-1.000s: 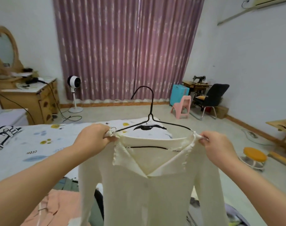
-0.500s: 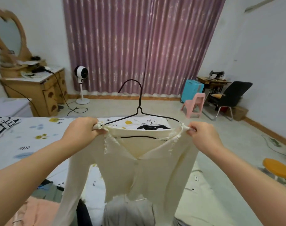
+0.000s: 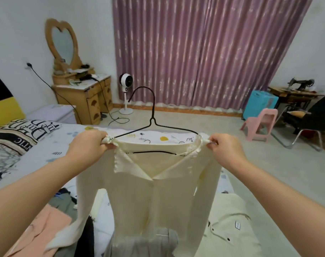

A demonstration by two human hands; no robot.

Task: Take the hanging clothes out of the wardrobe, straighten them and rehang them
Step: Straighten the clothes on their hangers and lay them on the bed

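Note:
A cream long-sleeved top [image 3: 158,197] hangs on a black wire hanger [image 3: 153,115], held up over the bed in front of me. My left hand [image 3: 87,145] grips the top's left shoulder where it meets the hanger's end. At the other end my right hand [image 3: 226,149] pinches the right shoulder. The collar lies open, and the hanger's lower bar shows inside the neckline. Both sleeves hang down at the sides.
Below lies the bed [image 3: 46,154] with a printed sheet, strewn with a peach garment [image 3: 37,234], a grey one [image 3: 143,242] and a cream buttoned one [image 3: 230,229]. A dresser with a mirror [image 3: 83,97], a fan [image 3: 126,82], a pink chair [image 3: 259,125] and a black chair [image 3: 313,115] stand beyond.
The view has swung to the right, so the room's furniture has shifted left-to-centre. The top and hanger stay stretched between both hands, now held slightly higher above the bed.

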